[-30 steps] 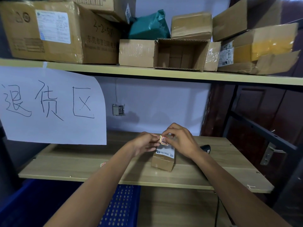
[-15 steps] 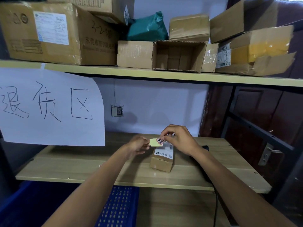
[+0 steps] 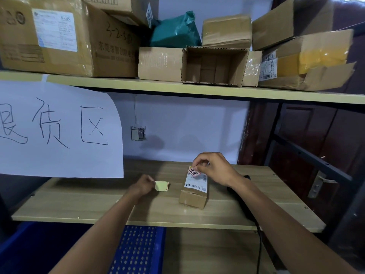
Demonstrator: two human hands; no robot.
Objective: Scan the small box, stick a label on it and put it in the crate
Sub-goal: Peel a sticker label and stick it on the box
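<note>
- Here the box (image 3: 194,191) lies on the lower shelf (image 3: 98,206), its white shipping label facing up.
- The right hand (image 3: 214,168) pinches a pink label (image 3: 193,172) between thumb and fingertips, right at the box's far end; whether the label touches the box is hard to tell.
- The left hand (image 3: 143,184) is closed on a pale yellow backing paper (image 3: 162,185), held just above the shelf, left of the box and apart from it.
- A black scanner (image 3: 237,189) lies on the shelf behind the right forearm, mostly hidden.
- The blue crate (image 3: 138,250) sits below the shelf's front edge.
- A white paper sign (image 3: 59,127) with handwritten characters hangs from the upper shelf (image 3: 177,89), which carries cardboard boxes.
</note>
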